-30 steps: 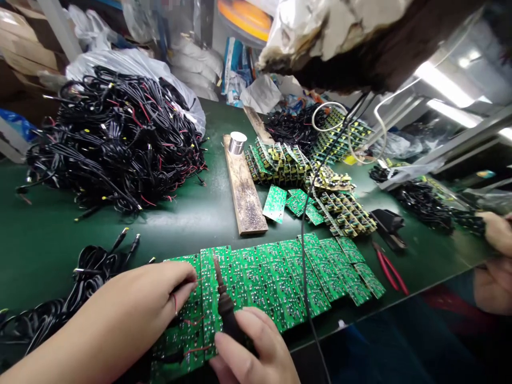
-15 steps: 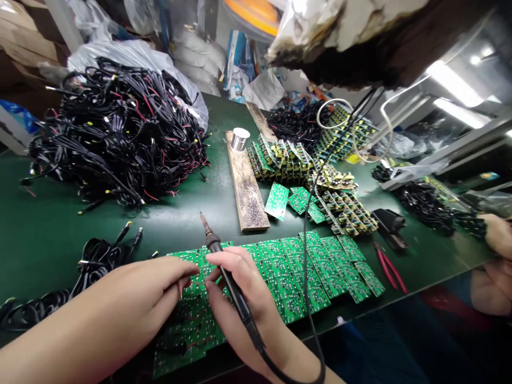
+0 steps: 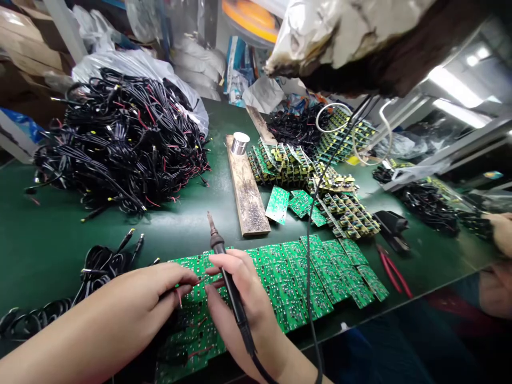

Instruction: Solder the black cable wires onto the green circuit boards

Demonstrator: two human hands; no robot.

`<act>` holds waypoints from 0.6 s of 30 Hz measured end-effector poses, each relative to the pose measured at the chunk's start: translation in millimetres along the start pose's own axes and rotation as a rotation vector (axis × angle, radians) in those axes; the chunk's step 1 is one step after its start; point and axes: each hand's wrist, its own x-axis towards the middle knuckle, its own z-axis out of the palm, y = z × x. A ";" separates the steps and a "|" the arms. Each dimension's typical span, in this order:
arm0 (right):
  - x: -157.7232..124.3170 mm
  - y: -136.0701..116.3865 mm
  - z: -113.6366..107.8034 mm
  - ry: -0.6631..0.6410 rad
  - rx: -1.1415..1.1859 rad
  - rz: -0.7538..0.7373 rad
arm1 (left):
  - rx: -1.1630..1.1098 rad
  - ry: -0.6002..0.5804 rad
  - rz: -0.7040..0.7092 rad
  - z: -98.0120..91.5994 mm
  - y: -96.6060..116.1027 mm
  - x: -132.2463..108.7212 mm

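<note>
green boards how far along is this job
Done, it seems: the nearest boards show red wires. In hand: the left hand pinches a thin wire at a board, and the right hand holds a soldering iron tip up. Left: boards further right show no visible wires, and the black cable heap is large.

Fluorescent tubes [image 3: 456, 82] glare at upper right, the green workbench [image 3: 180, 221] shines softly, the lower circuit board [image 3: 188, 346] sits in shadow, and the frame edges bow.

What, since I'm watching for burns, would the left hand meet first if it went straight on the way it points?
Probably the fingers of the right hand, which hold the soldering iron; depth is unclear.
</note>
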 end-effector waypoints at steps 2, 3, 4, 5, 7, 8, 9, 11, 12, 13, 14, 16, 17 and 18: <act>2.1 0.2 1.3 0.024 -0.001 -0.030 | -0.017 -0.016 -0.001 -2.1 -0.4 0.2; 2.3 0.1 2.3 0.040 -0.015 -0.053 | -0.019 -0.022 -0.012 -3.5 0.2 0.8; 1.9 0.1 3.6 0.052 -0.032 -0.079 | -0.018 -0.030 -0.030 -4.8 1.2 1.8; 1.0 0.1 5.2 0.056 -0.047 -0.105 | -0.014 -0.038 -0.055 -5.9 2.5 2.9; -1.6 0.4 8.7 0.042 -0.056 -0.122 | -0.009 -0.058 -0.107 -6.4 6.0 5.4; -3.2 0.7 9.9 0.035 -0.053 -0.112 | -0.002 -0.067 -0.131 -5.6 8.0 6.5; -5.1 1.0 10.3 0.025 -0.052 -0.090 | 0.015 -0.075 -0.154 -3.9 10.2 7.4; -10.0 0.9 6.2 0.027 -0.066 -0.042 | 0.082 -0.073 -0.195 1.2 14.5 8.6; -13.3 0.0 1.1 0.035 -0.080 -0.020 | 0.127 -0.066 -0.203 4.1 16.3 9.0; -17.5 -1.9 -6.0 0.041 -0.094 0.002 | 0.169 -0.053 -0.198 6.8 17.9 9.2; -22.4 -4.8 -14.9 0.043 -0.108 0.029 | 0.199 -0.041 -0.177 9.1 19.1 9.4; -34.5 -13.7 -34.9 0.046 -0.136 0.094 | 0.214 -0.022 -0.109 12.0 20.3 9.8; -41.0 -19.4 -44.3 0.053 -0.156 0.138 | 0.206 -0.022 -0.079 12.7 20.4 10.1; -47.5 -25.4 -52.2 0.099 -0.180 0.187 | 0.197 -0.030 -0.064 13.0 20.3 10.6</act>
